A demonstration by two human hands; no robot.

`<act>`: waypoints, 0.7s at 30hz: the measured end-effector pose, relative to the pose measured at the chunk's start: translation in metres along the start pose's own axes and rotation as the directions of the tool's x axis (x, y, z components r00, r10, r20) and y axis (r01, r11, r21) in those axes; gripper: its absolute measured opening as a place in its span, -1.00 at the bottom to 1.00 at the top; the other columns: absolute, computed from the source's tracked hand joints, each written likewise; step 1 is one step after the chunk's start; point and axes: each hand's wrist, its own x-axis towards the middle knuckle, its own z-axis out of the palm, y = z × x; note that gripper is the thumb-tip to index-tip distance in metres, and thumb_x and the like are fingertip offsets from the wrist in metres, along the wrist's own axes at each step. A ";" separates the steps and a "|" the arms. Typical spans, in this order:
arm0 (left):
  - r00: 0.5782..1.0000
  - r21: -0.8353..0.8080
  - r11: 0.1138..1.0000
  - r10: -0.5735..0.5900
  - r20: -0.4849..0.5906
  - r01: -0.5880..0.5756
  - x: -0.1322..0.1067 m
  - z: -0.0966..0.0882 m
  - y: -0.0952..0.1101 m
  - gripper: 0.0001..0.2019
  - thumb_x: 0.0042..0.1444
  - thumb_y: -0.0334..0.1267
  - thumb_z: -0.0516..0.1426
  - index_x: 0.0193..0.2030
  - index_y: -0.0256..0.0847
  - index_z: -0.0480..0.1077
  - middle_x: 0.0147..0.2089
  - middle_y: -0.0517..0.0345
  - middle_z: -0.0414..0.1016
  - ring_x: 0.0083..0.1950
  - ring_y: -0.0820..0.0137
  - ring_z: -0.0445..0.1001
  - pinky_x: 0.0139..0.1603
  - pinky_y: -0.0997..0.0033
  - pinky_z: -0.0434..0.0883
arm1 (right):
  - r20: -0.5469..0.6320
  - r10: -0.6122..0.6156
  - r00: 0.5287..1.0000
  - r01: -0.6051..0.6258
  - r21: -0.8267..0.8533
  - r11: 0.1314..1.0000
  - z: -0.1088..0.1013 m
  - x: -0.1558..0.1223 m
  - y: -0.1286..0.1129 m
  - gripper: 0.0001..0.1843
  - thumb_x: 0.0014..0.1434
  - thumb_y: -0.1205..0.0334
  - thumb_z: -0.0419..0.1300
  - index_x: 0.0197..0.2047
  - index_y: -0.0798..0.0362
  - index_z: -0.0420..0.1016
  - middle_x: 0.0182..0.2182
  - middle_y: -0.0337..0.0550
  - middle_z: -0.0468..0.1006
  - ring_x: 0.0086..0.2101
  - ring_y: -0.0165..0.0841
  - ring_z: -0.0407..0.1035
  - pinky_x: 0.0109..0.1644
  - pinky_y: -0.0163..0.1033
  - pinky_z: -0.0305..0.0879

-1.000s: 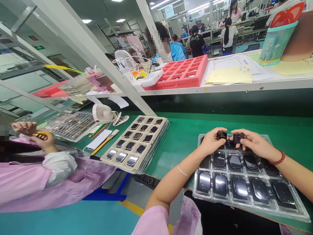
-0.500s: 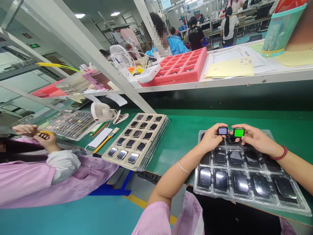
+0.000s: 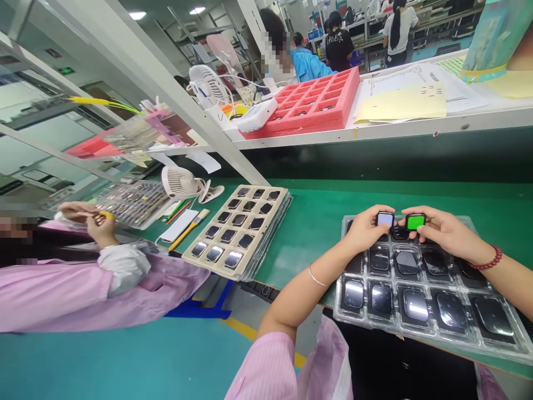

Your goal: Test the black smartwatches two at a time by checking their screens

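A left hand (image 3: 366, 229) has its grip closed narrowly on a small black square-cornered smartwatch with a pale lavender lit screen (image 3: 385, 219). The right hand (image 3: 439, 226), with a red beaded bracelet (image 3: 493, 264) at the wrist, pinches a similar black smartwatch with a bright green screen (image 3: 415, 223). The 2 watches sit side by side, slightly apart — above the far part of a clear, shiny moulded-plastic tray (image 3: 338, 314) whose pockets hold glossy, dark rounded rectangles. Beneath is a smooth green surface (image 3: 316, 214); leftward lies a matte beige pocketed tray (image 3: 213, 268).
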 end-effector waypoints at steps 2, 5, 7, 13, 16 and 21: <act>1.000 -0.020 1.000 -0.005 -0.006 0.005 0.001 0.000 -0.001 -0.57 0.04 -0.39 0.22 0.10 -0.23 0.40 -0.05 0.01 0.57 -0.12 0.35 0.55 -0.02 0.33 0.47 | -0.007 0.000 1.000 0.000 0.020 1.000 0.001 0.000 0.000 -0.54 0.13 0.09 0.32 0.10 -0.06 0.49 -0.21 -0.05 0.66 -0.28 -0.16 0.58 -0.29 -0.12 0.53; 1.000 -0.036 0.999 -0.018 -0.012 0.018 0.001 0.000 -0.001 -0.49 0.01 -0.43 0.22 0.16 -0.22 0.36 -0.07 0.02 0.57 -0.07 0.33 0.55 0.00 0.33 0.46 | 0.015 0.011 1.000 -0.011 0.012 1.000 0.001 0.000 0.000 -0.54 0.16 0.06 0.29 0.11 -0.02 0.48 -0.35 -0.09 0.65 -0.34 -0.17 0.57 -0.32 -0.12 0.51; 1.000 -0.043 0.999 -0.030 -0.009 0.030 0.001 0.000 0.000 -0.49 0.02 -0.43 0.21 0.16 -0.23 0.35 -0.12 0.04 0.56 -0.13 0.35 0.55 -0.04 0.33 0.46 | 0.023 0.019 1.000 -0.019 -0.003 1.000 0.001 0.000 0.000 -0.53 0.18 0.03 0.27 0.12 0.00 0.48 -0.44 -0.12 0.62 -0.38 -0.18 0.55 -0.34 -0.13 0.50; 1.000 -0.031 0.999 -0.010 -0.009 0.010 -0.002 0.001 0.005 -0.54 0.03 -0.42 0.21 0.13 -0.24 0.38 -0.13 0.06 0.55 -0.19 0.40 0.53 -0.04 0.35 0.45 | 0.006 -0.014 1.000 0.014 -0.004 1.000 0.002 -0.001 0.000 -0.54 0.18 0.00 0.31 0.11 -0.05 0.52 -0.15 0.00 0.65 -0.29 -0.16 0.58 -0.40 -0.18 0.48; 1.000 -0.035 0.999 -0.002 -0.023 0.001 -0.002 0.001 0.007 -0.54 0.03 -0.40 0.24 0.11 -0.25 0.39 -0.13 0.04 0.56 -0.12 0.37 0.54 0.01 0.34 0.45 | 0.026 -0.016 1.000 0.016 -0.004 1.000 0.002 -0.001 -0.003 -0.57 0.18 0.01 0.31 0.09 -0.05 0.53 -0.16 -0.01 0.65 -0.28 -0.16 0.58 -0.40 -0.19 0.48; 1.000 -0.047 0.999 -0.003 -0.017 0.003 -0.001 0.001 0.006 -0.59 0.03 -0.35 0.26 0.07 -0.25 0.42 -0.16 0.04 0.57 -0.16 0.37 0.54 -0.05 0.34 0.46 | 0.048 -0.010 0.999 0.009 0.009 1.000 0.001 -0.001 -0.005 -0.56 0.20 0.00 0.28 0.10 -0.01 0.52 -0.23 -0.01 0.67 -0.32 -0.17 0.58 -0.40 -0.17 0.50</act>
